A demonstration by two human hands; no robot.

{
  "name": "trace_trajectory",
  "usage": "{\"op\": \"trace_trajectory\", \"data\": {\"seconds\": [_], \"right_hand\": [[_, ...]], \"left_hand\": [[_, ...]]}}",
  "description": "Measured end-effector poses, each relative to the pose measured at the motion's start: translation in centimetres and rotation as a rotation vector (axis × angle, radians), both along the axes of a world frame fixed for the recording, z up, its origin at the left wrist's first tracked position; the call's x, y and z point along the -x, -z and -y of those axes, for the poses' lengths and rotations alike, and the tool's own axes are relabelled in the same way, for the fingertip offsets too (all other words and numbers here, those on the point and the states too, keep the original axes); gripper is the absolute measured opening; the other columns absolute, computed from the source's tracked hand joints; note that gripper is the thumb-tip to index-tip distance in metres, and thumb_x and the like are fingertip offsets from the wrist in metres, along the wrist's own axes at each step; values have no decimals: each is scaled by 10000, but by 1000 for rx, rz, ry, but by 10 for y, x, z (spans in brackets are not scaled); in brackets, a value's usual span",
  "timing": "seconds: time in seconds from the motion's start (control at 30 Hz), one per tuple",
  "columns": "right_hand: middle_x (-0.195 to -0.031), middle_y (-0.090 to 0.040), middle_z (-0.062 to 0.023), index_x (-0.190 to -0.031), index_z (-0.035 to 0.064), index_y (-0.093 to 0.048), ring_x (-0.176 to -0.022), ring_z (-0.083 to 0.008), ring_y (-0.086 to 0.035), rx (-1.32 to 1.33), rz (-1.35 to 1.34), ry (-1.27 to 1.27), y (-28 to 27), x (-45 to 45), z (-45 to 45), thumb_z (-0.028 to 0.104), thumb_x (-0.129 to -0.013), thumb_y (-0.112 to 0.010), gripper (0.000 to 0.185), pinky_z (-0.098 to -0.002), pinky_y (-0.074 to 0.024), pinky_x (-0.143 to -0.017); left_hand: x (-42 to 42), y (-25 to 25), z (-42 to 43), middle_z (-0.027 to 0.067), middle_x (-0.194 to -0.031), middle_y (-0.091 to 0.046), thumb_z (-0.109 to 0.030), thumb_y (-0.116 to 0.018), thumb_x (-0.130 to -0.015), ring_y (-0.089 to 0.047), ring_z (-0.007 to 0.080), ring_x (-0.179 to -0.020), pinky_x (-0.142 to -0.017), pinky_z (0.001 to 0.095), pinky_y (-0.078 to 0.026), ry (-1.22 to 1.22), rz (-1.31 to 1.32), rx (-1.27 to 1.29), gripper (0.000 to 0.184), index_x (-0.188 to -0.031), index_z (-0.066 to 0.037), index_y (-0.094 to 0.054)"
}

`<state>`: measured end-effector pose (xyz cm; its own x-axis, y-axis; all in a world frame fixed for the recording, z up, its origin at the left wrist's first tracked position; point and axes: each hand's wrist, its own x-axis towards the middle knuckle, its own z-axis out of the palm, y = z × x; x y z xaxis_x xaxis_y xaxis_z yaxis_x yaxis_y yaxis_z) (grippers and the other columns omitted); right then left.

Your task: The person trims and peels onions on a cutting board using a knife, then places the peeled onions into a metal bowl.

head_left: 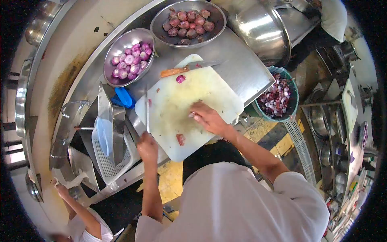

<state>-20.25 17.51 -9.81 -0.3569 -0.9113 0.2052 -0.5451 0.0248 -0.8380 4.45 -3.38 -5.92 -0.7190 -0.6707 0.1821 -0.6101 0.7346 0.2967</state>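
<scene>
My left hand (147,147) is wrapped round the handle of a knife (148,117), whose narrow blade points away from me over the left edge of the white cutting board (181,151). My right hand (207,119) is on the middle of the board, fingers bent and pressed together; whatever they hold is too small to make out. Nearer me on the board sits a reddish-brown onion piece (180,139). A peeled purple onion (180,79) rests towards the far side, beside a second knife with a wooden handle (174,71).
One steel bowl (109,60) contains peeled onions; another (155,28) contains unpeeled ones. A large pot (262,28) stands at the back right. Onion skins fill a lined bin (297,94) below the table's right edge. Left are a white basket (102,171) and a co-worker's arm (82,213).
</scene>
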Motion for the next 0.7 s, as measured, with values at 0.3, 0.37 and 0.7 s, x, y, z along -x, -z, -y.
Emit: {"op": "trace_trajectory", "data": {"seconds": [0.3,0.37,0.7], "right_hand": [[-1362,-532,-243,-1380,34,-507,-1358,-436,-418,42,-163,351,7,13,1,306,-1010,-528,460,-526,-274,-1185],[-1414,-481,-239,-1440,42,-444,-1391,-437,-368,27,-131,108,4,1,6,371,-998,-534,559,-551,-209,-1208],[-1537,-299,-278,-1482,-20,-354,-1440,-506,-245,9,-135,252,9,-45,26,475,-939,-592,772,-575,-170,-1213]], "left_hand": [[-42,2,-55,127,-742,-661,29,-618,-821,-617,150,-606,-576,321,-517,-180,-279,-587,218,-1034,38,-662],[-59,0,-53,110,-743,-657,34,-613,-835,-601,142,-588,-552,307,-500,-208,-386,-743,194,-1025,40,-648],[49,19,-147,32,-759,-631,37,-543,-923,-570,82,-614,-543,237,-471,-199,-704,-1146,170,-1081,13,-602]]}}
